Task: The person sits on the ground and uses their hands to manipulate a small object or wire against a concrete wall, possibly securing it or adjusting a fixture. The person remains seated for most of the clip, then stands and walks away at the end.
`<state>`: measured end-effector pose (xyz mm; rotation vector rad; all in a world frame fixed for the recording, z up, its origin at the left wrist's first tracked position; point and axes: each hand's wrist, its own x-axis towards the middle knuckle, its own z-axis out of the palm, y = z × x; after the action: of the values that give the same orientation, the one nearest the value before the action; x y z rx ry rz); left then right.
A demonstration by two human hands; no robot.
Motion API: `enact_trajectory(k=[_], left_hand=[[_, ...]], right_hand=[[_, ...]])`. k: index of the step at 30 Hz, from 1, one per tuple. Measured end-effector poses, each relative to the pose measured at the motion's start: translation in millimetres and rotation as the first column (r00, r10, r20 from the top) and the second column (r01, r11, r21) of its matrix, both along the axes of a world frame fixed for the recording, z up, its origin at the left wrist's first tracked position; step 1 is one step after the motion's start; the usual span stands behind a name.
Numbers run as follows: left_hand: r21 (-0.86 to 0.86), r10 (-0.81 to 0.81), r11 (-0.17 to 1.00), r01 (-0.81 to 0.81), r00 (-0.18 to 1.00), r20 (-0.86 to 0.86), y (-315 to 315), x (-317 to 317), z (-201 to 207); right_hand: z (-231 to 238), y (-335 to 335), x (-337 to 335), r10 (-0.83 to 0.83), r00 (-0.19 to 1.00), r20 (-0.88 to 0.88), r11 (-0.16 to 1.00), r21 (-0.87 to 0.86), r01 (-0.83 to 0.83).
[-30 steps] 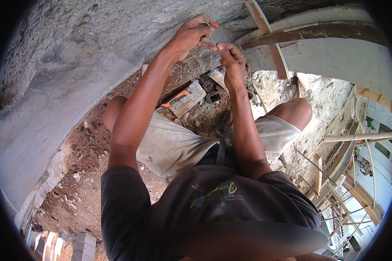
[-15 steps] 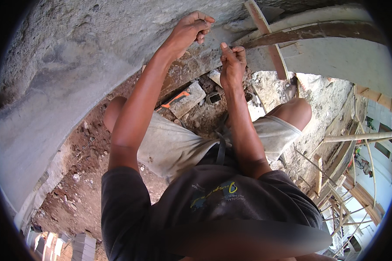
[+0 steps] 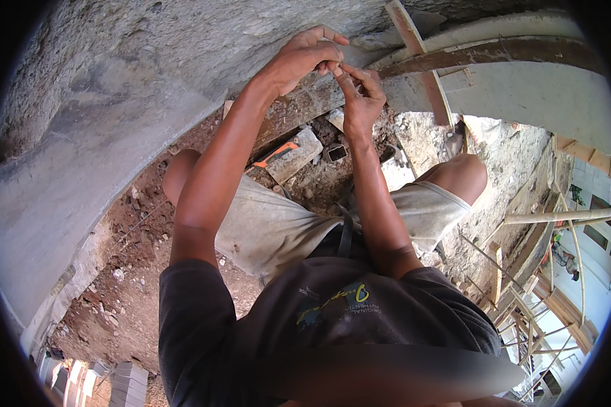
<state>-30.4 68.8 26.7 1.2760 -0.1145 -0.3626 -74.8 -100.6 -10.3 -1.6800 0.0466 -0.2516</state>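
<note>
My left hand (image 3: 297, 62) is raised before the rough grey wall (image 3: 122, 88), its thumb and finger pinched together and another finger stretched out. My right hand (image 3: 362, 102) meets it from the right, thumb and forefinger pinched at the left fingertips. Whatever lies between the fingers is too small to make out. Below the hands, an orange-and-black handled tool (image 3: 278, 153) rests on a grey block (image 3: 299, 157). Beside that block lies a small dark square-ended piece (image 3: 335, 153).
A wooden strip (image 3: 419, 61) crosses a curved dark board (image 3: 502, 49) at the upper right. Between my knees and to the left is rubble-strewn soil (image 3: 125, 298). Bamboo poles (image 3: 557, 215) and timber stand at the right. A metal tool (image 3: 453, 144) leans near my right knee.
My hands were apart and have come together at the fingertips. The left hand moved slightly right and down; the right thumb and forefinger reached toward it.
</note>
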Motion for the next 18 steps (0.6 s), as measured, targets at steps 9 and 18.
enact_trajectory(k=[9,18], left_hand=[[0.154,-0.095,0.98,0.126,0.976,-0.195,3,-5,3],[-0.079,-0.199,0.98,0.185,0.95,-0.242,10,-2,7]], right_hand=[[10,-22,17,0.383,0.923,-0.041,0.913,0.167,-0.371],[14,-28,26,0.507,0.862,-0.026,0.861,0.066,-0.505]])
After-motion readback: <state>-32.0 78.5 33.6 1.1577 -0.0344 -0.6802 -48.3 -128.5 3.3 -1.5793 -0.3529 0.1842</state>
